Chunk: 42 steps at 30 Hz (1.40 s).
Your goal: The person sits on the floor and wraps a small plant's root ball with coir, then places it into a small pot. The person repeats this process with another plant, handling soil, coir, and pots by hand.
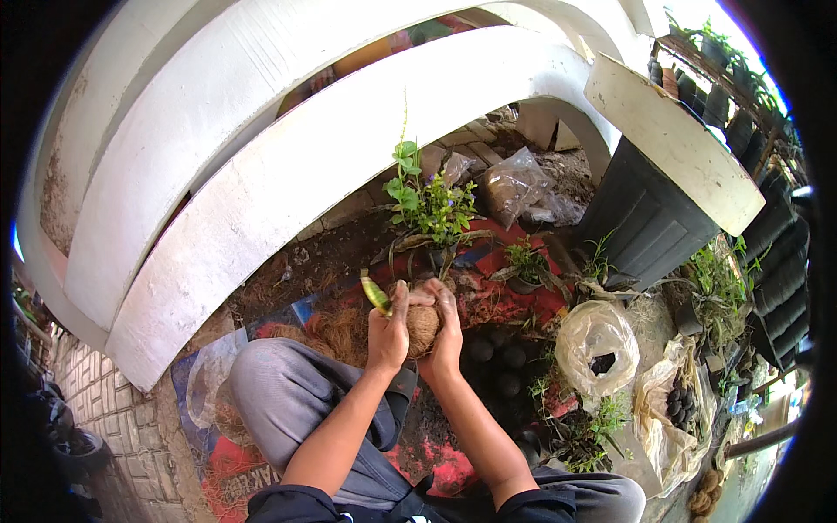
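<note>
Between my two cupped hands sits a round ball of brown fibre (424, 332), likely coconut fibre. My left hand (391, 333) presses its left side, and my right hand (446, 320) curves round the right side with the fingers bent over the top. A thick green leaf with yellow edges (375, 295) stands out beyond my left fingers; whether it grows from the ball is hidden. My fingertips are slightly blurred. Loose brown fibre (340, 330) lies just left of the ball. Several dark round balls (512, 357) rest on the ground to the right of my right forearm.
A red and blue printed sheet (451, 461) covers the ground under me. Ahead are a flowering potted plant (439, 206), a clear bag of brown material (516, 186) and curved white slats (327, 163). At right stand a dark planter (644, 216) and open plastic bags (575, 346).
</note>
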### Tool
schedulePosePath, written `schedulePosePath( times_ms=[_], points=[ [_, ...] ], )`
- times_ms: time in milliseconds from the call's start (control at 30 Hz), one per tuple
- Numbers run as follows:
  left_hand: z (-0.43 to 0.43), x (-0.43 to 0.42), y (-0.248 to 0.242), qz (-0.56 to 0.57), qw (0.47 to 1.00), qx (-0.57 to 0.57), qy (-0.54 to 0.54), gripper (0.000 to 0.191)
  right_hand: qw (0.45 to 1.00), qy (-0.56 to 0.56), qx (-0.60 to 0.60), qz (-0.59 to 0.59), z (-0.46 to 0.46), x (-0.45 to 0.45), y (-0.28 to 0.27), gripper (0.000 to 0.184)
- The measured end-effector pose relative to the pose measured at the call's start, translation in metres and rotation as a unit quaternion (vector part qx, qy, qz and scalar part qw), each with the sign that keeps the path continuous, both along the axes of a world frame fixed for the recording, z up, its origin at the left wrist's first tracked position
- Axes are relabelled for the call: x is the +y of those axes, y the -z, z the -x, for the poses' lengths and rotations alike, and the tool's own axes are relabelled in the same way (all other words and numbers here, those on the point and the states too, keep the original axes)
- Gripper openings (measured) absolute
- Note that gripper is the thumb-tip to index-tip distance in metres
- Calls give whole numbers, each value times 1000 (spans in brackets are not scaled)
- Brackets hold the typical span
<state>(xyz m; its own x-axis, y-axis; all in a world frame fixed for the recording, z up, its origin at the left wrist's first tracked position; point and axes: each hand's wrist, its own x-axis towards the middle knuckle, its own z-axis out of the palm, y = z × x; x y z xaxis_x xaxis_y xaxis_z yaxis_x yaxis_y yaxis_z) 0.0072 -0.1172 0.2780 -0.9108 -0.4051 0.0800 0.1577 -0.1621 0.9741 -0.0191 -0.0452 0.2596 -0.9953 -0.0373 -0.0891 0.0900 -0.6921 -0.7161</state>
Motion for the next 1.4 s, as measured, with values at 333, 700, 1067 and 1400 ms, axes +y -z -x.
schedulePosePath(
  times_ms=[333,700,1067,1400],
  points=[
    [-1,-9,19,-425,896,-100,85,29,822,84,461,-324,2,15,-8,13],
    [2,-15,31,-494,861,-39,115,27,675,87,624,-384,11,18,-4,42],
    [2,-4,19,-293,955,-50,-19,23,925,51,292,-236,-5,2,-1,33],
    [-4,4,-5,-276,957,-93,10,36,940,64,244,-231,-2,9,-5,19]
  ],
)
